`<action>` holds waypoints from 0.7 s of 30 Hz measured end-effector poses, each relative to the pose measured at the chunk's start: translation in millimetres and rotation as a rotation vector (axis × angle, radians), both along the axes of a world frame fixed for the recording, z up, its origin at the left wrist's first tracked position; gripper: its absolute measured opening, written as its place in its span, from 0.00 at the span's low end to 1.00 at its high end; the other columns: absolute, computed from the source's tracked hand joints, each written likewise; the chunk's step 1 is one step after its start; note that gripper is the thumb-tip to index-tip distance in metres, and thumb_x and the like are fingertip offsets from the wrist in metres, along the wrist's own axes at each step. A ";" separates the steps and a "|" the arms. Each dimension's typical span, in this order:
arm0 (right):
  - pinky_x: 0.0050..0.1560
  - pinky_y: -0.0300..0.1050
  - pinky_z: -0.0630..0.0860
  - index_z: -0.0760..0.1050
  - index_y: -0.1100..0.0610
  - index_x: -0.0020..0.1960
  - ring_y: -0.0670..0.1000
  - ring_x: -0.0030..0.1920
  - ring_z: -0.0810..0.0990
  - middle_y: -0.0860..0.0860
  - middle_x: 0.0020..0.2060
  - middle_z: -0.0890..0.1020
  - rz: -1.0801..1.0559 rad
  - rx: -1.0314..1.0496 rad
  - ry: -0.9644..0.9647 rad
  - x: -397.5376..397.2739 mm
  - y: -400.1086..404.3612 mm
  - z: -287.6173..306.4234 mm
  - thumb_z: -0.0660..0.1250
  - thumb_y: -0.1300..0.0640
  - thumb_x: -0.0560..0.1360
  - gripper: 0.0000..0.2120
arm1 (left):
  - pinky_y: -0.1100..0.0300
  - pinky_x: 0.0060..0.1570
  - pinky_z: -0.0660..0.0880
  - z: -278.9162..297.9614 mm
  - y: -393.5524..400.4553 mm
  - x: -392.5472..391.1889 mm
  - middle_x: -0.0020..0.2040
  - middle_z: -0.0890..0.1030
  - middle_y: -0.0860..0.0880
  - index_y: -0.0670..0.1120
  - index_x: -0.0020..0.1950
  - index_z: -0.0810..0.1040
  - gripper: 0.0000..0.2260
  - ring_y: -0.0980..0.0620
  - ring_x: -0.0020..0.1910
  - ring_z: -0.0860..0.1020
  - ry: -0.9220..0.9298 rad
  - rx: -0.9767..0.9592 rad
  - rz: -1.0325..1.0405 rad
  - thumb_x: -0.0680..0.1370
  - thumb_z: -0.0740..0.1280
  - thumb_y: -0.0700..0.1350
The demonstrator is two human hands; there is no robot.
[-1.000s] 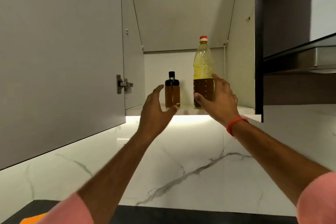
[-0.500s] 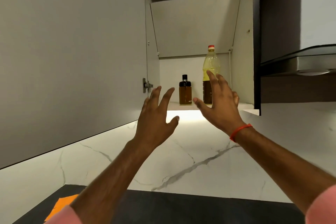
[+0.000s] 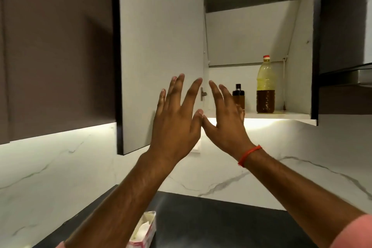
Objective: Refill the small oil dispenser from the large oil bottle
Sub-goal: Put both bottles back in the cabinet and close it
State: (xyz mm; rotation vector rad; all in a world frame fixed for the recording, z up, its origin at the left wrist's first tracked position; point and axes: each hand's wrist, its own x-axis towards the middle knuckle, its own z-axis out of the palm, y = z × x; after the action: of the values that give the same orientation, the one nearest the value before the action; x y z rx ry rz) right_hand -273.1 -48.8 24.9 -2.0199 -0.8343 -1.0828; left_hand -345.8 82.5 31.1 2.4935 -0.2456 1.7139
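Observation:
The large oil bottle (image 3: 265,86), clear plastic with a red cap and dark oil in its lower part, stands upright on the bottom shelf (image 3: 281,116) of an open wall cabinet. Left of it stands the small oil dispenser (image 3: 238,96), amber with a black top, partly hidden behind my right hand. My left hand (image 3: 177,119) and my right hand (image 3: 225,121) are raised side by side below and left of the shelf, fingers spread, holding nothing. Neither hand touches a bottle.
The open cabinet door (image 3: 161,56) hangs just behind my left hand. A dark closed cabinet (image 3: 56,52) is at the left, a range hood (image 3: 350,74) at the right. Below are a marble backsplash (image 3: 281,147), a black counter (image 3: 221,223) and a tissue box (image 3: 144,231).
Both hands have drawn back from the shelf and moved left, away from the bottles. The view has pulled back and shifted left, showing more of the door and counter.

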 end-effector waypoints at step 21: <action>0.77 0.58 0.48 0.45 0.39 0.81 0.51 0.82 0.51 0.46 0.83 0.47 0.354 -0.062 -0.121 -79.7 98.6 12.5 0.56 0.34 0.77 0.37 | 0.52 0.74 0.63 15.8 48.2 -91.9 0.81 0.57 0.60 0.62 0.80 0.54 0.32 0.56 0.79 0.58 -0.002 -0.741 -0.486 0.78 0.61 0.62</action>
State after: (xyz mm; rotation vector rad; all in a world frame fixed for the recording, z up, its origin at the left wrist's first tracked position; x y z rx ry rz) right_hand -352.8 49.8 37.4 -1.7789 -1.2469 -0.9910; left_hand -437.7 130.7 46.9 1.7178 -0.1558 1.2884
